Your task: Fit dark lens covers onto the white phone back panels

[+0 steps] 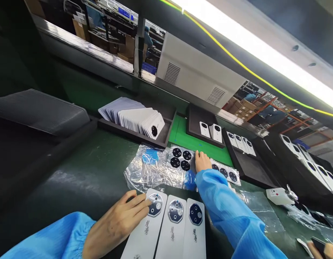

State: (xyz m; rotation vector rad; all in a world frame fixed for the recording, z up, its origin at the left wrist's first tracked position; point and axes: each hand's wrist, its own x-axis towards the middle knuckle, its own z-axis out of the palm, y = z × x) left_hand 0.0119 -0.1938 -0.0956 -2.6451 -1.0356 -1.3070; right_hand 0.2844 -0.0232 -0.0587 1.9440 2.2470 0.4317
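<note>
Three white phone back covers lie side by side before me: the left cover (145, 232), the middle cover (170, 235) and the right cover (195, 239). Each bears a dark octagonal camera plate near its top. My left hand (123, 217) rests with fingers stretched out, fingertips on the left cover's camera plate. Further off, my right hand (203, 162) reaches down with fingers bent together at a sheet of dark round lens pieces (224, 172); its fingertips are hidden. Left of it, more dark round pieces (180, 159) lie on clear plastic bags (153, 174).
A black tray (166, 138) holds fanned white covers (139, 118). More trays stand behind right (192, 122) and at right (252, 167). A white bottle (278, 196) stands near plastic bags. Another person's hand (331, 250) shows at lower right. A lamp (250, 46) hangs overhead.
</note>
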